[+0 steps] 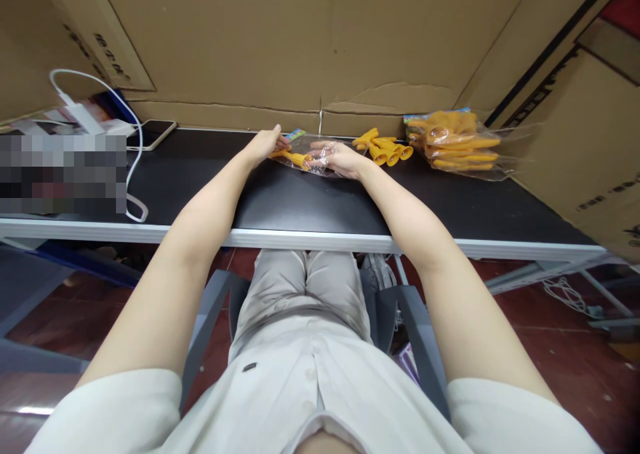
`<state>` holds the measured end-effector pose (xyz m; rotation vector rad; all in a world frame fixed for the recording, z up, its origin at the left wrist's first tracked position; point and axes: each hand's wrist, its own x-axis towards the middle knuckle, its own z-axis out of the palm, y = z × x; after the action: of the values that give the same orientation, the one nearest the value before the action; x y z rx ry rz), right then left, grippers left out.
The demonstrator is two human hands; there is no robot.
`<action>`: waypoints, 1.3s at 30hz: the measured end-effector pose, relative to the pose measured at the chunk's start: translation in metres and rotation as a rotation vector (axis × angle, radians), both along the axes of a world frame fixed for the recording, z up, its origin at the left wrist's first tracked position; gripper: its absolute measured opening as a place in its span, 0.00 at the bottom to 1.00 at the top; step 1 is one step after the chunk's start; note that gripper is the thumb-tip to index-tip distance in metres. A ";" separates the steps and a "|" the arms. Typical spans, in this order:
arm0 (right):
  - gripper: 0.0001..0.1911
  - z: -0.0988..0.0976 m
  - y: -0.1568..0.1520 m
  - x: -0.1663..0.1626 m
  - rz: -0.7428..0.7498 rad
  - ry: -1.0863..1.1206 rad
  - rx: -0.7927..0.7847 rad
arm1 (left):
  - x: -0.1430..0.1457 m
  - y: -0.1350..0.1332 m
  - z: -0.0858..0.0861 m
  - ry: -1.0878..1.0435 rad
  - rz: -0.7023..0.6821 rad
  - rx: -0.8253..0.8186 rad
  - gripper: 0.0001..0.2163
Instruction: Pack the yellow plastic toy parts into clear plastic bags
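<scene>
A clear plastic bag [319, 169] with a blue-green header lies on the table in front of me, a yellow trumpet-shaped piece [299, 159] inside it. My left hand [264, 144] is closed on the bag's header end, near the narrow end of that piece. At the wide end, my right hand [340, 159] has its fingers apart and seems to reach under the clear film; whether they touch the piece I cannot tell. Just right of that hand, several loose yellow trumpet-shaped pieces [385, 149] lie in a pile.
Filled clear bags of yellow pieces [457, 144] are stacked at the right. A phone [156, 134] and a white charger cable [134, 117] lie at the left, beside a blurred-out area. Cardboard walls [320, 41] close off the black table [300, 204] behind.
</scene>
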<state>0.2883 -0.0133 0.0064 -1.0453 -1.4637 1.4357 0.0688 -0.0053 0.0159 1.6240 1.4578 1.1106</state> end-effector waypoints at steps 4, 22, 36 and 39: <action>0.16 0.003 0.000 0.002 -0.088 -0.038 0.021 | 0.000 0.001 -0.001 0.024 -0.008 0.007 0.38; 0.12 0.003 0.002 0.004 -0.016 -0.135 0.099 | -0.013 0.014 -0.006 0.337 0.033 0.058 0.22; 0.21 0.040 -0.003 0.061 -0.658 -1.259 0.319 | -0.041 0.018 -0.005 0.513 0.248 0.011 0.14; 0.27 0.038 -0.003 0.062 -0.573 -1.317 0.230 | -0.041 0.018 -0.006 0.461 0.259 0.023 0.14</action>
<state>0.3508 -0.0162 0.0440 -2.1917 -1.8132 0.0234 0.0273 0.0124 0.0094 1.8260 2.0033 0.9238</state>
